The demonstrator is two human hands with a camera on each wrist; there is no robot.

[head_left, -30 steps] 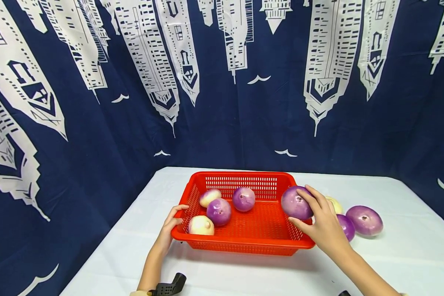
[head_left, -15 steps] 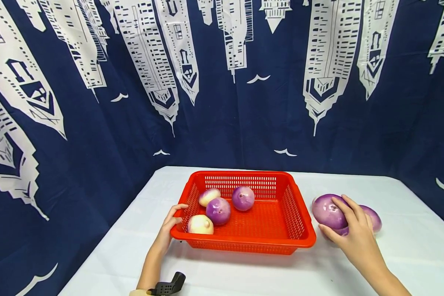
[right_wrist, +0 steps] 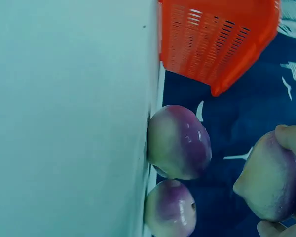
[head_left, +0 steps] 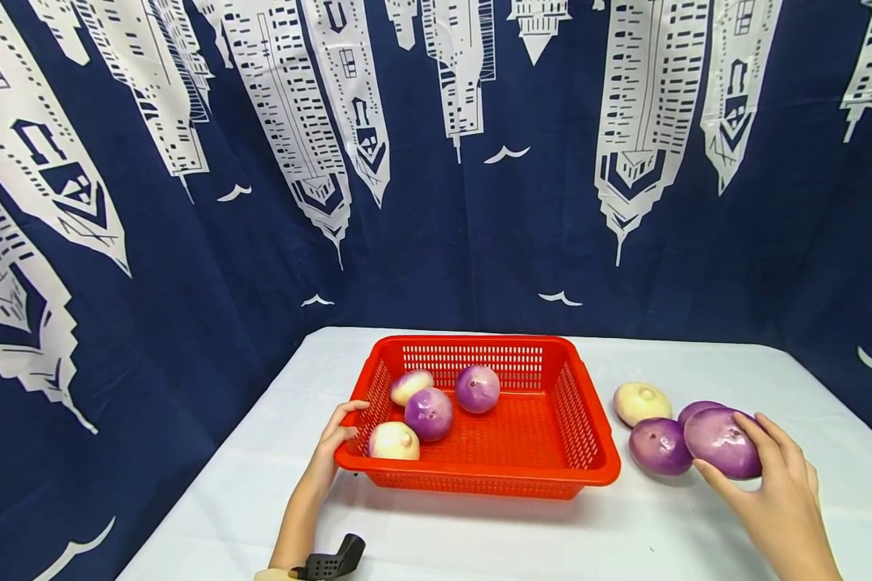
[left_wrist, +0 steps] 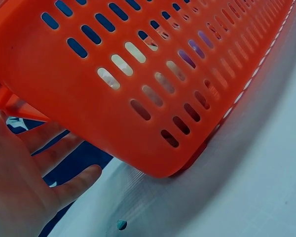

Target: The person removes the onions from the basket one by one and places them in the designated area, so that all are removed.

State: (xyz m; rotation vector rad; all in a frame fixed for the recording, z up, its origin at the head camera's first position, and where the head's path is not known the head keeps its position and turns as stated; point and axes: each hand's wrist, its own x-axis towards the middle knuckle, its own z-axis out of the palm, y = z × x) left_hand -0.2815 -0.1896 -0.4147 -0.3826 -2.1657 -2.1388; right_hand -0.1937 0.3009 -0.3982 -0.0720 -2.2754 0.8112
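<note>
My right hand [head_left: 777, 476] grips a purple turnip [head_left: 723, 444] between thumb and fingers. In the right wrist view this turnip [right_wrist: 271, 180] hangs away from the table, its pale pointed end showing. It overlaps another purple turnip [head_left: 700, 410] in the head view. Just left of it sit a purple turnip [head_left: 660, 446] and a cream-coloured turnip [head_left: 643, 403] on the table. My left hand [head_left: 329, 444] holds the left rim of the red basket [head_left: 480, 466], fingertips hooked over the edge. Inside lie a purple turnip [head_left: 429, 415] and several others, mostly towards the left.
The table [head_left: 480, 541] has a white cover. A navy curtain [head_left: 436, 242] printed with white buildings and birds hangs behind it. On my left wrist is a black device [head_left: 330, 558].
My right hand has carried the purple turnip from above the basket's right end rightwards, past the turnips on the table. The left hand and basket have stayed in place.
</note>
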